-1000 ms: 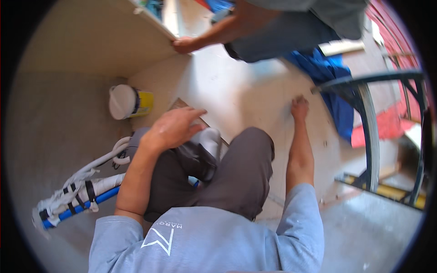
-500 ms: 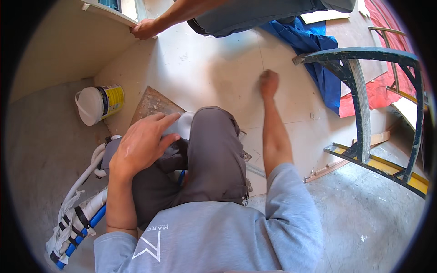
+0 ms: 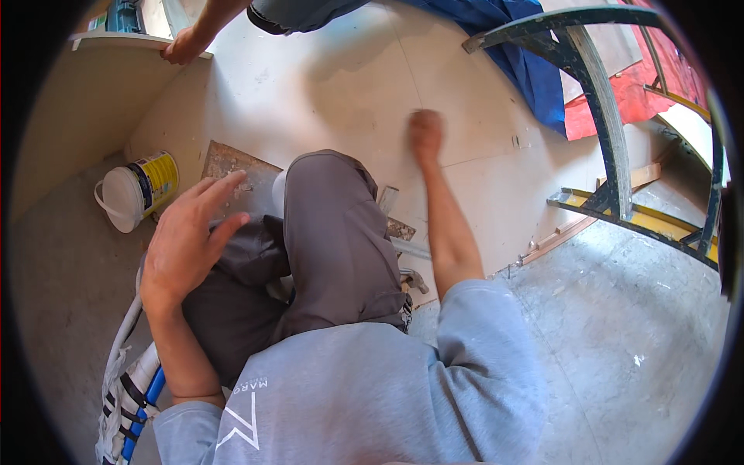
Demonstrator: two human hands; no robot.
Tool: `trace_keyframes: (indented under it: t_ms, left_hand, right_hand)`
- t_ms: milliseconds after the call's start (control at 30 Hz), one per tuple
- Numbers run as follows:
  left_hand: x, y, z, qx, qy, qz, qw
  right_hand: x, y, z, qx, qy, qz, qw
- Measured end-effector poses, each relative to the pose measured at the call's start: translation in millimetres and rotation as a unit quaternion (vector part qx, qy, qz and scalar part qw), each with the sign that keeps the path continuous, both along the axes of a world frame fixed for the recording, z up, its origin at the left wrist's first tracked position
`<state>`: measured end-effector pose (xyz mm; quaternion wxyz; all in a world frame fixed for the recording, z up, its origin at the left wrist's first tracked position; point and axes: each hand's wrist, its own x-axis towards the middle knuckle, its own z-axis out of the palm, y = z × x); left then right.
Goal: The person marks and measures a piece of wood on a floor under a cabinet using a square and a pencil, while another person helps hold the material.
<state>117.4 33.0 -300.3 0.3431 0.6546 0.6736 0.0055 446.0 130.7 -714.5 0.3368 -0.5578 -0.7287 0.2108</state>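
Pale board [image 3: 480,101] lies flat across the floor [image 3: 589,333] in front of the seated person. Over its middle is the right hand [image 3: 425,138], arm stretched out; its fingers look curled, but blur means I cannot tell whether they are pressed together or pinching something, nor whether they touch the board. The left hand [image 3: 190,232] is near the board's near left part, holding nothing, thumb spread away from the fingers.

The step in hand seems to be a right-hand reach to the board's surface. In my judgement, the next move calls for sure placement of those fingers, with the left hand free to brace or assist.

On the board's near left part lies a rough brown slab [image 3: 240,163]; at its near edge, a hammer [image 3: 416,280]. A white-lidded bucket [image 3: 128,198] sits by its left edge. At its far left, a co-worker's hand [image 3: 184,46] grips an upright panel [image 3: 108,101]. Blue sheeting [image 3: 535,93] bunches along its far right, beside a dark trestle [image 3: 612,155].

The person's knee [image 3: 329,225] hides some board and much of the slab; the hammer's handle is hidden too. The co-worker is cut off beyond the board's far side, and the trestle is cropped.
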Motion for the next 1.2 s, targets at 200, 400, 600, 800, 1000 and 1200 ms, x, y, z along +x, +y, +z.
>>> trace_keyframes:
  t_ms: [200, 400, 600, 800, 1000, 1200]
  left_hand:
    - [6, -5, -1, -0.009, 0.026, 0.015, 1.000]
    - [8, -7, 0, -0.003, 0.031, 0.013, 0.999]
    - [9, -6, -6, -0.024, 0.040, 0.008, 0.999]
    - [0, -21, -3, -0.016, 0.059, 0.009, 0.998]
    - [13, -4, -15, -0.012, 0.022, -0.009, 1.000]
    - [11, -10, -13, -0.025, 0.048, -0.014, 0.998]
  right_hand:
    - [-72, -68, 18, -0.158, 0.026, 0.112, 0.981]
    - [41, -25, 23, -0.009, -0.067, -0.157, 0.985]
    - [-84, -141, 41, -0.205, 0.304, 0.014, 0.930]
    - [5, -13, 34, -0.027, 0.026, -0.122, 0.992]
    - [-60, -40, -38, 0.055, 0.002, 0.064, 0.996]
    - [-58, 13, -55, 0.072, -0.030, 0.096, 0.992]
